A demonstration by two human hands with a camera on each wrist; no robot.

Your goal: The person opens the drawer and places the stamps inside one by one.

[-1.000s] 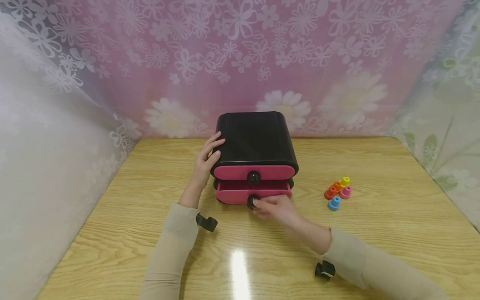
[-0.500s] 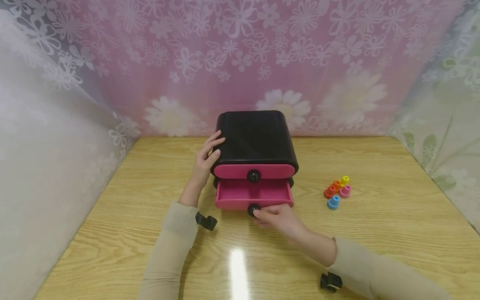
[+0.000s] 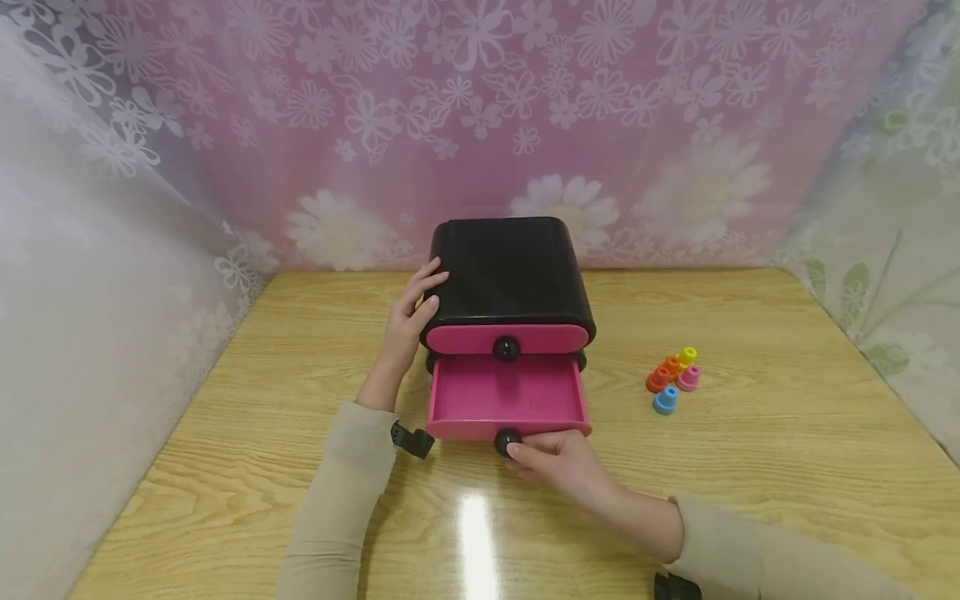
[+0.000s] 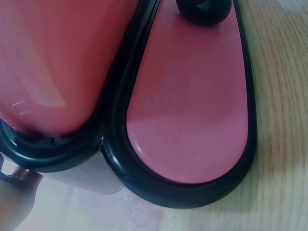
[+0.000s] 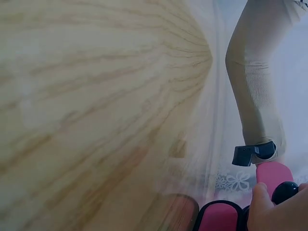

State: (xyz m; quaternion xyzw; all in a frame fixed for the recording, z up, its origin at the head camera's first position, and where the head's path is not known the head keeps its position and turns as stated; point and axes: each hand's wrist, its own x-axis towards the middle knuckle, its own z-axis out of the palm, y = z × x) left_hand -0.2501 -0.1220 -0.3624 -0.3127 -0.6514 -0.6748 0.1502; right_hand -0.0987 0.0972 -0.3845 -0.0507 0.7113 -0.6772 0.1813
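A small black chest (image 3: 510, 275) with two pink drawers stands at the middle of the wooden table (image 3: 750, 467). Its lower drawer (image 3: 507, 398) is pulled far out and shows a bare pink floor. My right hand (image 3: 543, 457) pinches the drawer's black knob (image 3: 507, 441), which also shows in the right wrist view (image 5: 288, 191). My left hand (image 3: 412, 321) presses with straight fingers against the chest's left side. The upper drawer (image 3: 507, 338) stays closed; its pink front (image 4: 192, 106) and knob (image 4: 204, 10) fill the left wrist view.
Several small coloured pegs (image 3: 671, 379) lie in a cluster on the table to the right of the chest. Floral curtains (image 3: 480, 125) close off the back and both sides of the table.
My right hand has drawn the lower drawer out toward me, from a narrow gap to nearly its whole length. My left hand has stayed on the chest's side.
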